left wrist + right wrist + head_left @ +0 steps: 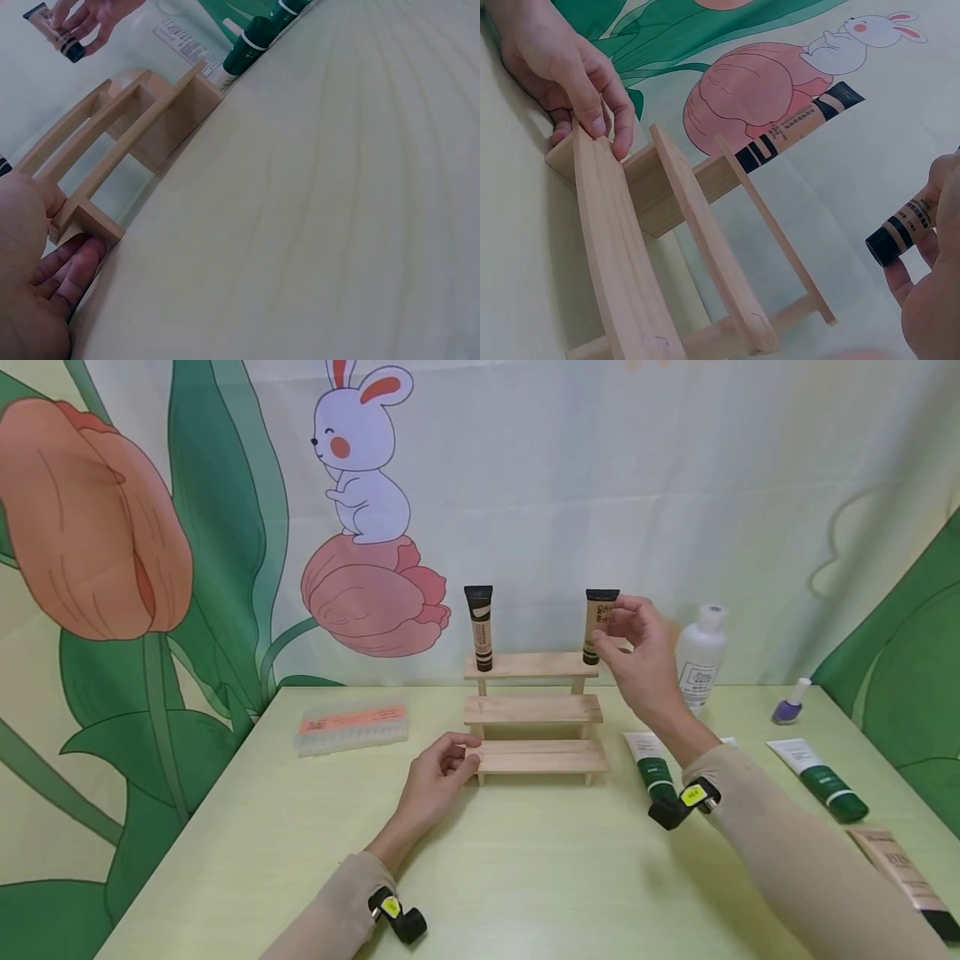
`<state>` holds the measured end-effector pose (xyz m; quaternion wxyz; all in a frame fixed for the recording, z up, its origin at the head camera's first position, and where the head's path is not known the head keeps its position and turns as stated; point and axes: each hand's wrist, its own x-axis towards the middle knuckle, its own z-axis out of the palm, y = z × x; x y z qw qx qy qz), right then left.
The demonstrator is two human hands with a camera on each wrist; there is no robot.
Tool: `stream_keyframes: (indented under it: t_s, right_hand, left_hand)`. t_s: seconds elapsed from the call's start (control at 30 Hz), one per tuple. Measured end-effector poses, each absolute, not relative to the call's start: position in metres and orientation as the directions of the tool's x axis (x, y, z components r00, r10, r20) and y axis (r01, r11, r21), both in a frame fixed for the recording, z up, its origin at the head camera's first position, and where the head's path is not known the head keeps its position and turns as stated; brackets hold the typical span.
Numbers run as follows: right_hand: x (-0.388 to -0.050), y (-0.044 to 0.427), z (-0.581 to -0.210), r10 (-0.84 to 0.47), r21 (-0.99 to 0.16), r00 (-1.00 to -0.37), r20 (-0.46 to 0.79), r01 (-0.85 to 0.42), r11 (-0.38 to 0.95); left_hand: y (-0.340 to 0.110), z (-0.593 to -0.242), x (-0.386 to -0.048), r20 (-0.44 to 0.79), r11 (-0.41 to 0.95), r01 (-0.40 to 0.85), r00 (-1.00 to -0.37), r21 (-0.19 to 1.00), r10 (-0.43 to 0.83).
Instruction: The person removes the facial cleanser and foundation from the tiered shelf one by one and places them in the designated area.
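A three-step wooden display rack (534, 710) stands on the table. At its lower left end, my left hand (438, 777) grips the bottom step, thumb above and fingers beneath, as the left wrist view shows. My right hand (643, 652) pinches a small tan cosmetic tube (597, 618) with black ends, upright, near the right end of the top step. In the right wrist view the held tube (907, 229) hangs apart from the rack. A similar tan and black tube (482, 631) stands on its black cap at the left end of the top step.
Right of the rack are a white bottle (701, 660), a green-and-white tube (651, 764), another such tube (821, 781), a purple nail polish bottle (791, 703) and a beige tube (900, 877). A clear flat case (352, 727) with an orange label lies at the left.
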<state>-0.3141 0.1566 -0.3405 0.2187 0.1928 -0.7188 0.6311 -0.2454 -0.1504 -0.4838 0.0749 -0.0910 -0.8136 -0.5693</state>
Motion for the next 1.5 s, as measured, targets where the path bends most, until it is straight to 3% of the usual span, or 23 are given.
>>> stream_keyframes:
  t_s: [0.2,0.97,1.5]
  right_hand:
    - [-0.306,0.175,-0.336,0.051,-0.805,-0.814,0.578,-0.559,0.201]
    - [-0.264,0.270,-0.343,0.197,-0.830,-0.847,0.494,-0.393,0.395]
    - [-0.204,0.316,-0.361,0.331,-0.865,-0.811,0.482,-0.378,0.331]
  left_hand:
    - [-0.151,-0.484,-0.245,0.232,0.330,0.242,-0.970,0.912,0.071]
    - [-0.155,-0.484,-0.242,0.221,0.336,0.229,-0.973,0.913,0.064]
    - [-0.151,-0.485,-0.246,0.227,0.329,0.237,-0.971,0.914,0.069]
